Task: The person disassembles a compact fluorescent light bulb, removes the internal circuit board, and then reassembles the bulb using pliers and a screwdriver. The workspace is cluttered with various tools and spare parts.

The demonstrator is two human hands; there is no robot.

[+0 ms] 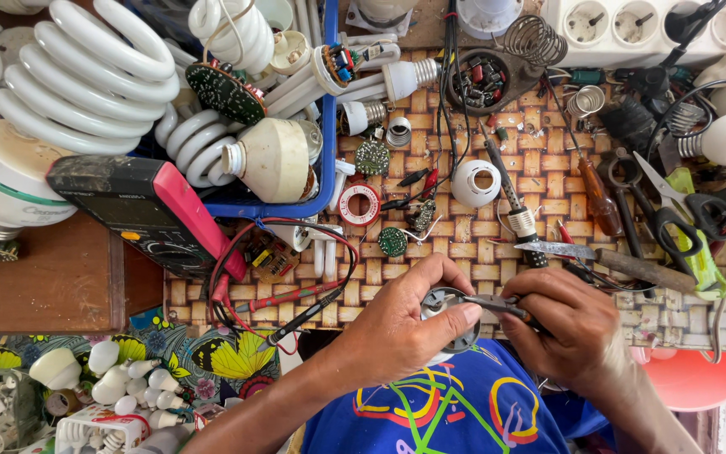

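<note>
Hands: we count two, both low in the frame over the blue printed shirt (430,412).
Left hand (405,324): its fingers are wrapped tight round a small round grey lamp base (451,303), thumb pressed across the top.
Right hand (569,332): clamped on the handles of slim metal pliers (485,301), whose tips touch the lamp base.
Lamp base: we see a grey ring with a dark centre, held just off the near edge of the woven-mat bench (464,244); most of it is hidden by the left hand, so we cannot tell its full shape.
Pliers: only the jaws and a short stretch of the arms show; the handles are buried in the right palm.
Spiral lamps: we count about four large white coiled tubes (86,76) at upper left, some cut off by the frame edge.
Blue plastic tray (329,126): one, holding lamp bodies and a round green circuit board (227,92).
Multimeter: one black and red meter (149,214), with red and black probes (296,307) lying near the left hand.
Scissors: one black-handled pair (682,219) at right.
Soldering iron: one, with a dark grip (510,197), lying on the mat.
White power strip (649,25): one, four sockets in view, its end cut off.
Small white bulb shells (119,382): a heap at lower left, too crowded for us to count.
</note>
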